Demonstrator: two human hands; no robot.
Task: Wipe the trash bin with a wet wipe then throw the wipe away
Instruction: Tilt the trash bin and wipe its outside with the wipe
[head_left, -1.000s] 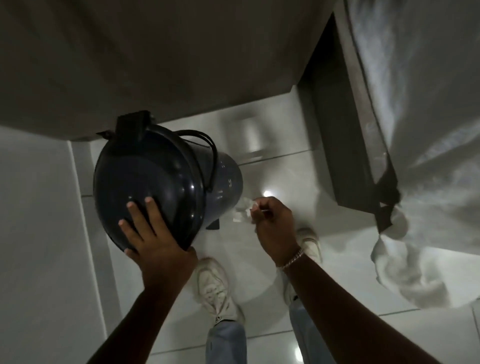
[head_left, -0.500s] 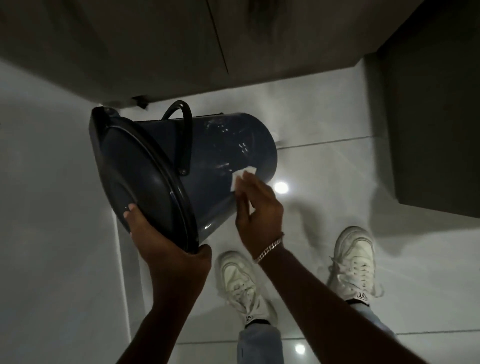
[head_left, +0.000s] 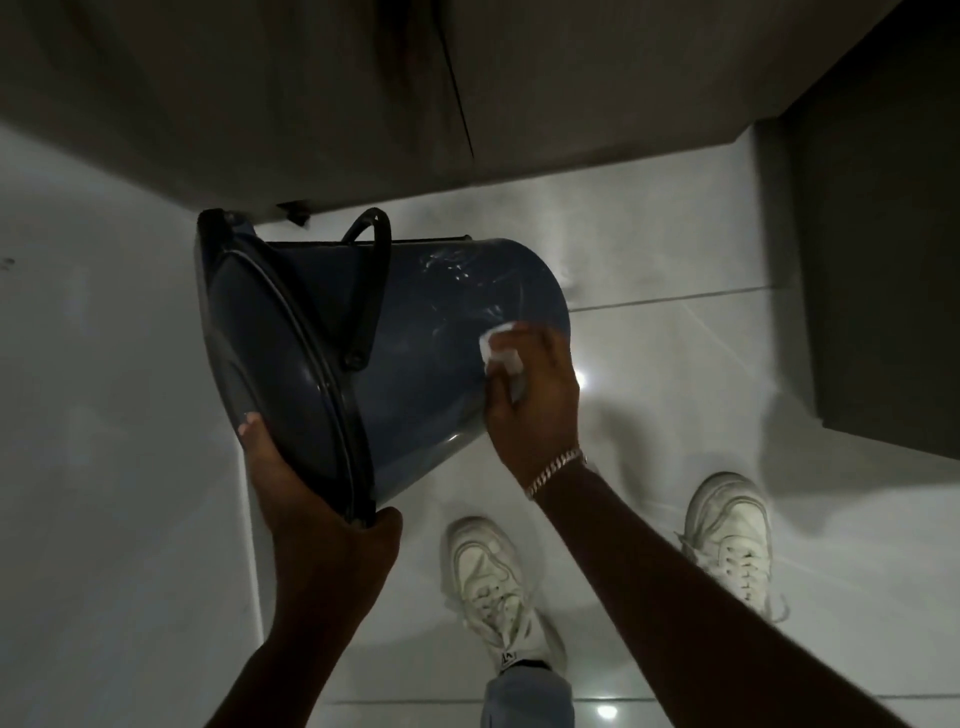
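One view only, from the person's head, aimed steeply down along both forearms at the floor. It sits close above the grips: the left hand on the bin lies left of centre, the right hand just right of it, and the shoes show nearer the lower edge.
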